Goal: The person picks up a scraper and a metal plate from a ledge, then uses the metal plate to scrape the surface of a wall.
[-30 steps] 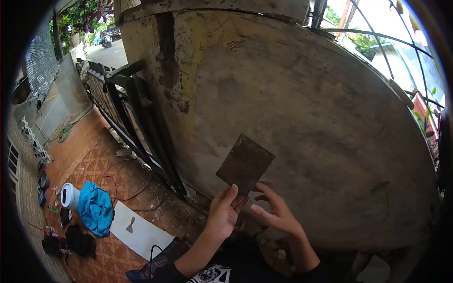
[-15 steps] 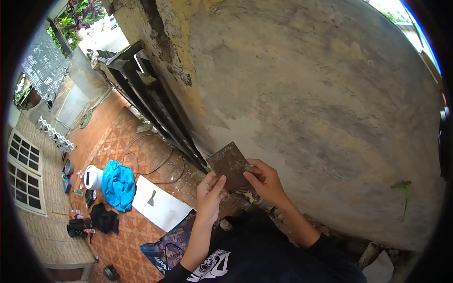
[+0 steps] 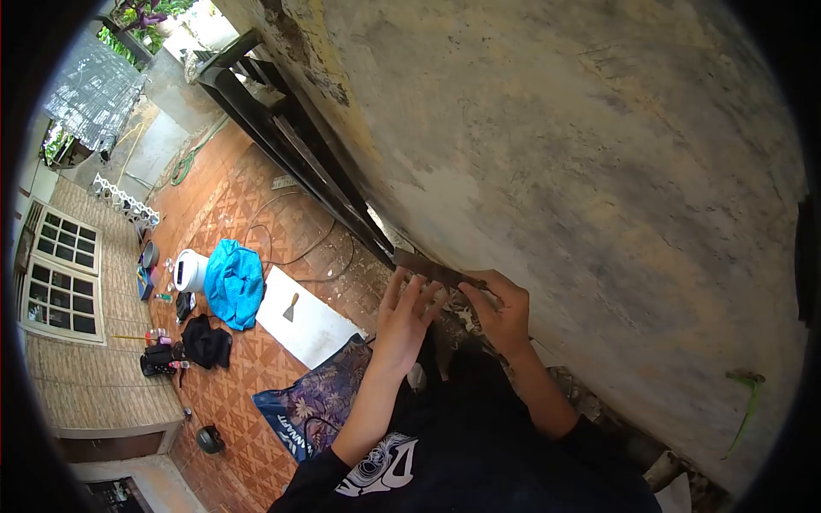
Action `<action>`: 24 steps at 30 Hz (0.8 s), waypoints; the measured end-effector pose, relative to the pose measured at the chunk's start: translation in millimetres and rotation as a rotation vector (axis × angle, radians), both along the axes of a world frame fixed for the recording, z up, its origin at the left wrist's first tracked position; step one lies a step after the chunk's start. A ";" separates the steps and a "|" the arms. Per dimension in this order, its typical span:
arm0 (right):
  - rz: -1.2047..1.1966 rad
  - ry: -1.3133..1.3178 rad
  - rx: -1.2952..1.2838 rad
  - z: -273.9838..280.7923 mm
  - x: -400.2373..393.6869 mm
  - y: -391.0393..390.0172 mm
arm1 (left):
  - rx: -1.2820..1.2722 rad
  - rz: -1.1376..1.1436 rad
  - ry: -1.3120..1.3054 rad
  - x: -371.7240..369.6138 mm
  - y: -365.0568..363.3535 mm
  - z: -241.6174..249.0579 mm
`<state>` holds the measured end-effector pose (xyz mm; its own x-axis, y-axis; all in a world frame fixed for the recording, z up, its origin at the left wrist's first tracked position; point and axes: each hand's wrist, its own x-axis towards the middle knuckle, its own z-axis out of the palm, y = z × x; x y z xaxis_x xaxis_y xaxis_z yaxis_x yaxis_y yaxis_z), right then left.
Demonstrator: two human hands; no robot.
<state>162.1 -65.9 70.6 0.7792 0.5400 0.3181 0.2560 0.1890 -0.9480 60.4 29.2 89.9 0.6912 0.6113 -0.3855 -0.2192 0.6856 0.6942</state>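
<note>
A flat brown square sheet with a worn surface is tilted so that it shows as a narrow band in front of the wall. My right hand pinches its right end between thumb and fingers. My left hand has its fingers stretched out and apart, fingertips right at the sheet's lower edge. Behind both hands rises a grey, patchy plastered wall. Dark metal bars lean along its left side, their lower end close to the sheet.
On the tiled floor lies a white board with a putty knife on it. Nearby are a blue cloth, a white bucket, a black cloth and a floral bag. A cable crosses the floor.
The brown sheet has tilted from face-on to nearly edge-on. My left fingers have straightened and spread from their grip, while my right hand still holds it. The view has shifted.
</note>
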 end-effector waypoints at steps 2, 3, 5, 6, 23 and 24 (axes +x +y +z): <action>0.020 0.032 -0.028 -2.5 3.9 -0.7 | 0.013 0.026 0.019 4.4 6.2 -8.8; 0.036 0.071 -0.060 -3.4 4.7 -1.9 | 0.021 0.048 0.044 5.8 9.2 -14.8; 0.047 0.158 -0.040 -0.2 6.4 -4.2 | 0.106 -0.033 0.037 6.3 19.0 -23.8; 0.062 0.245 -0.014 1.0 7.4 -4.7 | 0.196 -0.110 0.030 7.2 22.3 -26.6; -0.579 -0.722 -0.375 12.3 46.7 35.6 | 0.458 -0.413 -0.070 53.4 9.5 -49.2; -0.570 -0.730 -0.406 12.5 48.5 38.7 | 0.529 -0.378 -0.129 55.8 8.8 -43.5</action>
